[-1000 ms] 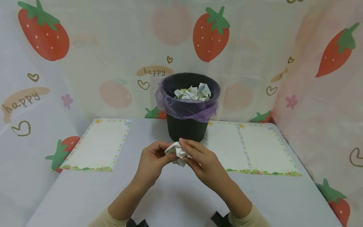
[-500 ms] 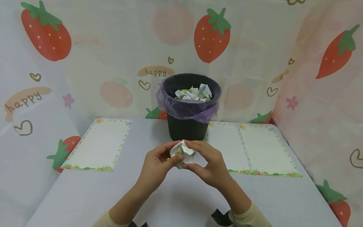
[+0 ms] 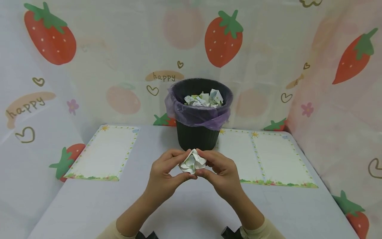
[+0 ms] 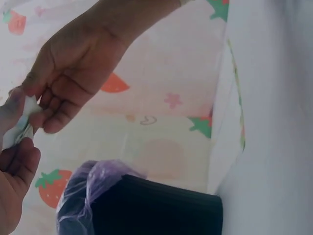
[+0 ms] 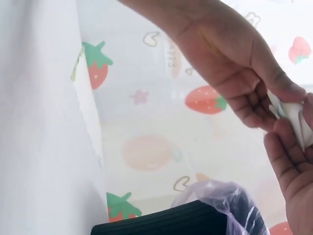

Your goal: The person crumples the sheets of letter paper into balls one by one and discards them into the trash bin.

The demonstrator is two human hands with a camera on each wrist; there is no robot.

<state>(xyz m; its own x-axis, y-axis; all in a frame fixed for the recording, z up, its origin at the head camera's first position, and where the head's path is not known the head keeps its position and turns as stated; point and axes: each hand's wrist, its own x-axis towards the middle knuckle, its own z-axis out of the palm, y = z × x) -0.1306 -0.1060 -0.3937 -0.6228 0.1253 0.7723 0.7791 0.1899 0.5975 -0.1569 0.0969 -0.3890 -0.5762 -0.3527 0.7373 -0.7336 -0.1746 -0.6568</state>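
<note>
— White paper, crumpled: one ball point(image 3: 193, 162), pinched from both sides. Left hand point(image 3: 161, 176), thumb below, fingers above; right hand point(image 3: 225, 176) mirrors it.

— Where exactly?

— Held off the bench point(image 3: 89, 205), on the near side of the bin point(image 3: 198, 137). Not in it.

— What would you log as done?

— Crumpled pieces point(image 3: 204, 99) inside the bin, within the purple liner point(image 3: 197, 117). Piled up, so no sure count. Judged by their look, same sort of paper, same treatment.

— And left?

— Three by my count, all lying flat: a lone sheet point(image 3: 102, 151) left of the bin, a pair of sheets point(image 3: 283, 157) side by side to its right. Smooth, neither hand on them. I'd put them down as untouched work.

— So the one in hand?

— Partway, I'd say. Bunched small already, though folds gape on the side facing the person. Compacting looks well advanced; binning not yet done.

— Over half overall?

— Can't tell. Bottom of the pile is hidden; only the three flat ones can be counted with confidence.
</note>
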